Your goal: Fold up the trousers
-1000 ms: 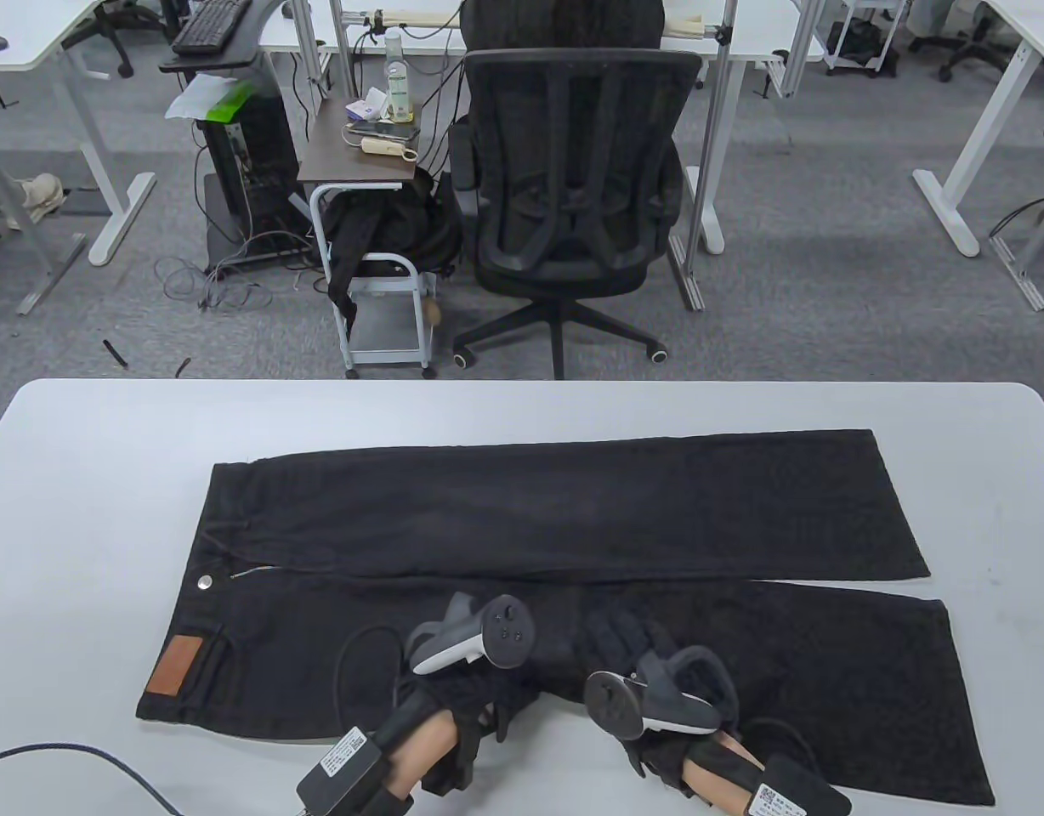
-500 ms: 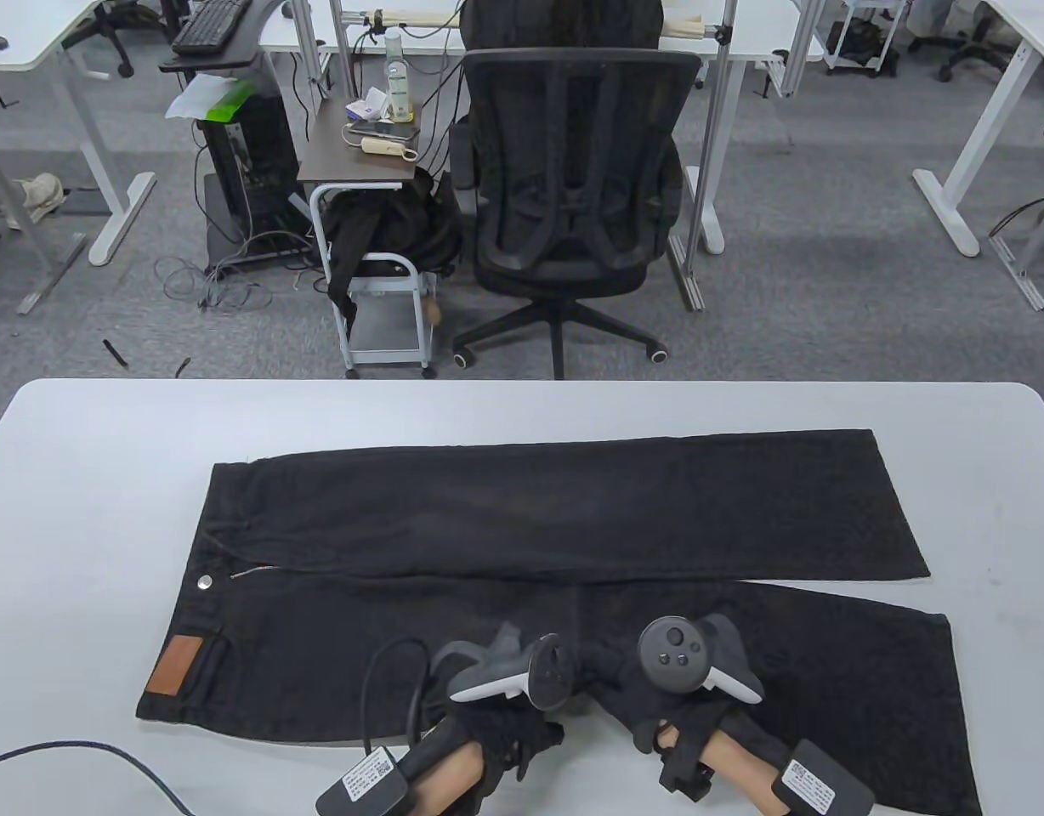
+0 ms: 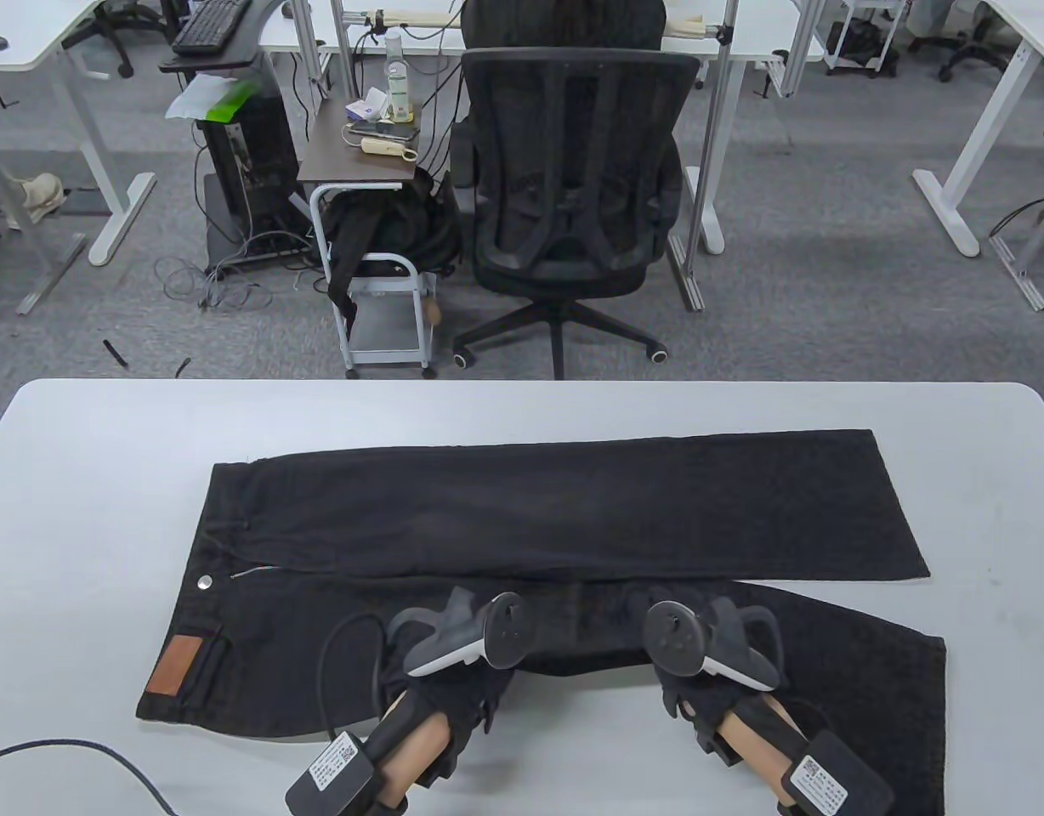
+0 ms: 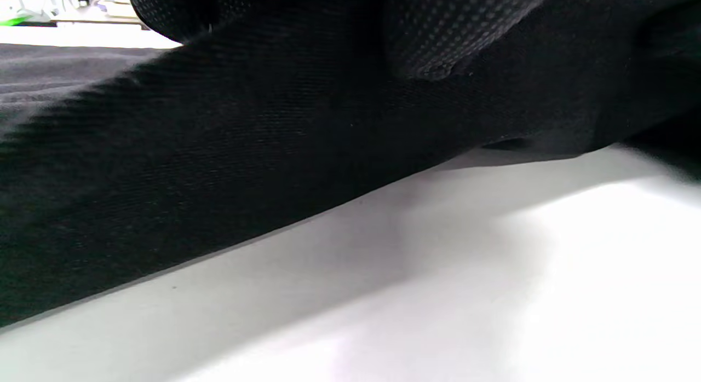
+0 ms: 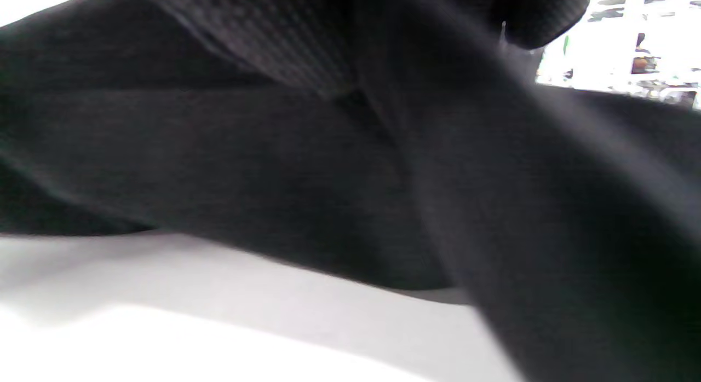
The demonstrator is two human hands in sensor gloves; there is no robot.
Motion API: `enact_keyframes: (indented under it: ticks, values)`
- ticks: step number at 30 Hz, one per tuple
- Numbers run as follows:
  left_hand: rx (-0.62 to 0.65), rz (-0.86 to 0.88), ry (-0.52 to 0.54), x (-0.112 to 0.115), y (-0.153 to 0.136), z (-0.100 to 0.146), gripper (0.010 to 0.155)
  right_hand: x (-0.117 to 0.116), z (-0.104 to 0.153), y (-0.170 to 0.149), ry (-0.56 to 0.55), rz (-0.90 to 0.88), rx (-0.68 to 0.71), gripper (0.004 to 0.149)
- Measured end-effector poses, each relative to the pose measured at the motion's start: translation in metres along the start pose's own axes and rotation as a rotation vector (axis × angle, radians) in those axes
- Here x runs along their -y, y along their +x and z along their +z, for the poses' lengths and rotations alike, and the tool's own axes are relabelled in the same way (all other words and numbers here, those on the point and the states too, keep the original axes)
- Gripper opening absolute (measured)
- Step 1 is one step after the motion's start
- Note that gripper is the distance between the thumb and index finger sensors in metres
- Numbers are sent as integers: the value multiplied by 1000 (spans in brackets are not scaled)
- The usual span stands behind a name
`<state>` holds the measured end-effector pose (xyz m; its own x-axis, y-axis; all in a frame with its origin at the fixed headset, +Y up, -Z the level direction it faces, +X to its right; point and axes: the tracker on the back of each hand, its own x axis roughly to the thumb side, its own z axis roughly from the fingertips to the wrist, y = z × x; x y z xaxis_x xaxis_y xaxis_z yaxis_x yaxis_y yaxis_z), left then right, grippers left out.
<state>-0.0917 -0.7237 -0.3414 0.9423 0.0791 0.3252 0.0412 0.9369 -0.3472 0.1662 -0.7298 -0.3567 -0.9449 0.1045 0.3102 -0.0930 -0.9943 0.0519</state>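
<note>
Black trousers (image 3: 564, 501) lie across the white table (image 3: 97, 476), waistband to the left with a brown patch (image 3: 174, 665), legs running right. My left hand (image 3: 458, 671) and right hand (image 3: 700, 680) each grip the near edge of the near leg (image 3: 862, 680) at its middle, about a hand's width apart. The edge between them is raised and drawn back, with bare table under it. The left wrist view shows the cloth (image 4: 230, 152) lifted off the table under the gloved fingers (image 4: 438, 37). The right wrist view shows the same fold (image 5: 306, 179). Trackers hide both hands' fingers in the table view.
A black cable (image 3: 71, 752) runs over the table's near left corner. An office chair (image 3: 573, 195) and a small cart (image 3: 369, 212) stand on the floor beyond the far edge. Bare table lies left and right of the trousers.
My hands went from lying on the near leg to its near edge, then moved apart. The edge between them has come up and back, baring the table.
</note>
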Motion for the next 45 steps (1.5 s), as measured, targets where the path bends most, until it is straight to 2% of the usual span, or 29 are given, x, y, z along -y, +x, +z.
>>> enact_keyframes:
  ticks: [11,13,17,21,26,29,32,34,36,39,41,43,44,45]
  values:
    - [3,106,-59,-13,-16,-1,42,39,2,-86,70,-99,-243,45]
    - [-10,119,-80,-15,-19,-2,42,48,8,-106,76,-194,-275,45]
    - [-47,99,-153,-13,-26,-5,42,58,14,-128,137,-544,-206,44]
    - [-179,-25,-288,3,-48,-4,49,70,18,-137,125,-690,-153,45]
    - [-376,-122,-426,17,-86,0,59,84,16,-138,114,-769,-111,45]
    - [-474,-182,-491,20,-107,3,58,92,9,-136,101,-820,-79,46]
    - [-536,-173,-517,15,-127,8,51,100,3,-136,97,-871,-59,45]
    - [-609,-169,-468,-2,-144,16,46,106,-2,-139,114,-909,-38,45]
    - [-670,-217,-341,-31,-157,26,44,111,-7,-142,114,-952,-20,44]
    - [-676,-113,18,-93,-174,51,43,122,-14,-150,89,-988,-28,44]
    - [-647,-76,215,-131,-178,69,43,130,-18,-158,89,-1020,-42,45]
    - [-613,-25,365,-156,-179,78,43,134,-22,-167,168,-1081,-32,45]
    - [-593,-10,447,-164,-180,81,43,133,-25,-172,269,-1125,-14,45]
    - [-562,-18,533,-170,-179,81,43,131,-29,-179,319,-1183,-26,45]
